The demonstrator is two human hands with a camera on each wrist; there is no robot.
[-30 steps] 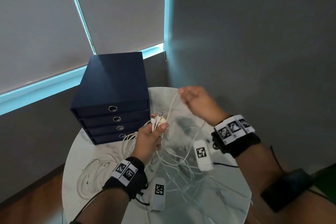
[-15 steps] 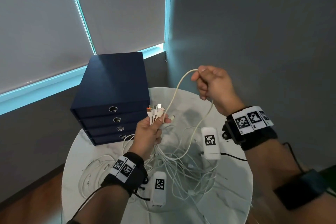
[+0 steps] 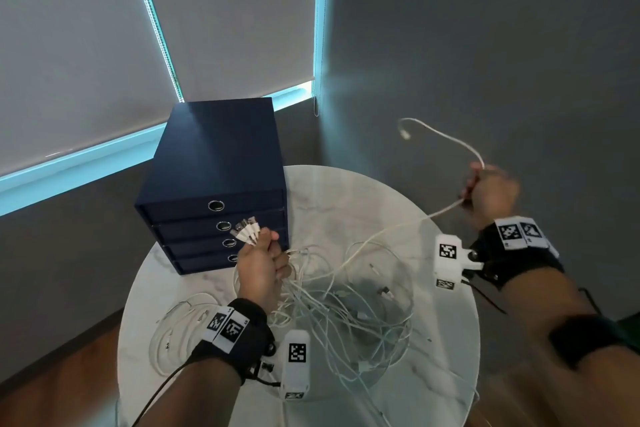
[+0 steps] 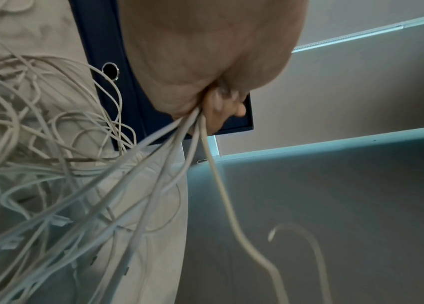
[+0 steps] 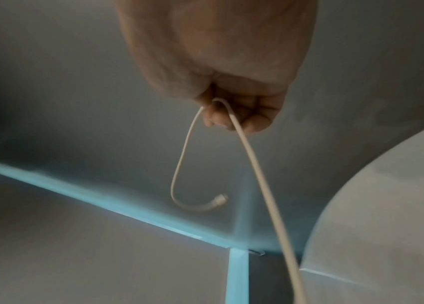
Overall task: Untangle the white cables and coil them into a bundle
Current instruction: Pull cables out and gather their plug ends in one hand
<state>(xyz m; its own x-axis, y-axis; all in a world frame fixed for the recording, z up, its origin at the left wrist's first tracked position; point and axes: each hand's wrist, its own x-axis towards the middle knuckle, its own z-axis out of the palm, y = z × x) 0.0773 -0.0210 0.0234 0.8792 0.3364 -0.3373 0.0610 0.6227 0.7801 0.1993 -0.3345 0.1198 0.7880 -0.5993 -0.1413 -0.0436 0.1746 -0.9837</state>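
A tangle of thin white cables (image 3: 349, 305) lies on the round marble table (image 3: 443, 350). My left hand (image 3: 263, 263) grips several cables (image 4: 179, 135) in a fist, with their plug ends (image 3: 247, 232) fanned out above the thumb. My right hand (image 3: 488, 194) is raised off to the right of the table and holds one white cable (image 5: 244, 144) pulled out of the pile. Its free plug end (image 3: 405, 133) curls up and to the left in the air. That cable runs taut from the right fist down to the tangle.
A dark blue drawer box (image 3: 214, 184) with several ring pulls stands at the table's back left, just behind my left hand. A loose coil of white cable (image 3: 180, 329) lies at the table's left edge. Grey walls and window blinds enclose the corner.
My right hand has swung up and far to the right, drawing one cable out of the tangle until its plug end came free. The left hand stayed put, still gripping its cables.
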